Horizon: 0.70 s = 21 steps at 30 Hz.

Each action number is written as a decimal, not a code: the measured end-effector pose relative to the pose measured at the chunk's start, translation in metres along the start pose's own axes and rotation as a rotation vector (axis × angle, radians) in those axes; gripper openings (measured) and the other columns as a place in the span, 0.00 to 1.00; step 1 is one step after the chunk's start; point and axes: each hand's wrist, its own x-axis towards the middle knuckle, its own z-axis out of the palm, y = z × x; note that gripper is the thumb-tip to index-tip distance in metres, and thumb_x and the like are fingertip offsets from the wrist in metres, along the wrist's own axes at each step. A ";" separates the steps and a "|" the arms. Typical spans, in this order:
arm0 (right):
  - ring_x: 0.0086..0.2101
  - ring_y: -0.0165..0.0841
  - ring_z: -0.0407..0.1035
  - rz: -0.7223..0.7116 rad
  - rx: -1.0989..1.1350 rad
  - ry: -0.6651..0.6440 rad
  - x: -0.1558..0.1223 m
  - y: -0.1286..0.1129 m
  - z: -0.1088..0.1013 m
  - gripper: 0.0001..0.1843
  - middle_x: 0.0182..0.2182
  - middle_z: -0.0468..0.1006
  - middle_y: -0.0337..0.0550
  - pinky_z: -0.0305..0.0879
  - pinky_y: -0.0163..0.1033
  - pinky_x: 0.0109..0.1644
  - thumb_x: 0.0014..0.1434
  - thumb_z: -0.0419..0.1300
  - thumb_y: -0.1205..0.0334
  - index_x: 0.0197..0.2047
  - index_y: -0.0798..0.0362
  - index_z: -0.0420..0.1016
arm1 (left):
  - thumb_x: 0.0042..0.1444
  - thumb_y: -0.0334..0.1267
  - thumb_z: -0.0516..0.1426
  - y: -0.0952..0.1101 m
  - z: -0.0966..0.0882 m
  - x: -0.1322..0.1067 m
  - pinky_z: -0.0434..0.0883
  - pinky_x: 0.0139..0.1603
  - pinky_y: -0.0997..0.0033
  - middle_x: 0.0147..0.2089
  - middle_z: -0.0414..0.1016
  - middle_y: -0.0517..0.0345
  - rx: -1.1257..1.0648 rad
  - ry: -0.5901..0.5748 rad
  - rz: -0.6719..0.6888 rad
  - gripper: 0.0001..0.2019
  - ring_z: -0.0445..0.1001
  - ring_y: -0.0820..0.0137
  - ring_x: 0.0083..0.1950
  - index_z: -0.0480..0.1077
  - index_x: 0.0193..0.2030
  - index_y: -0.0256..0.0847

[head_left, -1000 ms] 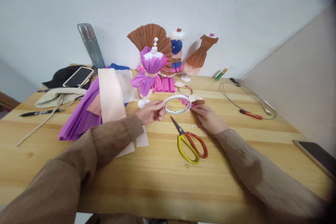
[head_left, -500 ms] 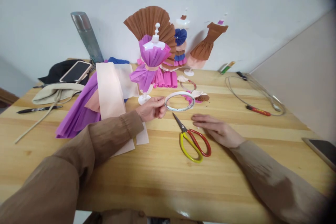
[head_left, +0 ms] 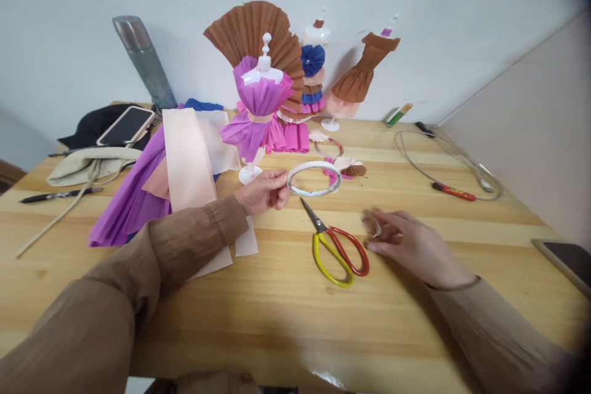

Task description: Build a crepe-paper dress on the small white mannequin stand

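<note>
Pinching white ring [head_left: 314, 164] at its left edge, left hand [head_left: 261, 192] is holding it over wooden table [head_left: 286, 320], thumb and fingers closed on rim. Ring is sitting just far of scissors [head_left: 322, 232], near purple paper dress [head_left: 256, 111]. Right hand [head_left: 406, 245] is resting on table just right of scissors' handles, fingers loosely curled; view is blurring there, possibly small scrap at fingertips, cannot tell if gripped. Pink paper sheets [head_left: 184, 160] are lying left, partly under left sleeve.

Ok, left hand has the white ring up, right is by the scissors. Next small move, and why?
Probably move the right hand a little left onto the scissors handles: they lie closed on the table right beside it, while the left hand pinches the white ring by its rim.
</note>
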 end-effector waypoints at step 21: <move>0.26 0.41 0.74 -0.184 -0.186 0.098 -0.026 0.010 -0.012 0.15 0.27 0.78 0.47 0.72 0.45 0.29 0.61 0.51 0.53 0.29 0.46 0.75 | 0.45 0.50 0.69 0.000 -0.003 -0.004 0.58 0.16 0.80 0.18 0.64 0.67 0.009 0.004 0.002 0.21 0.65 0.78 0.16 0.67 0.31 0.36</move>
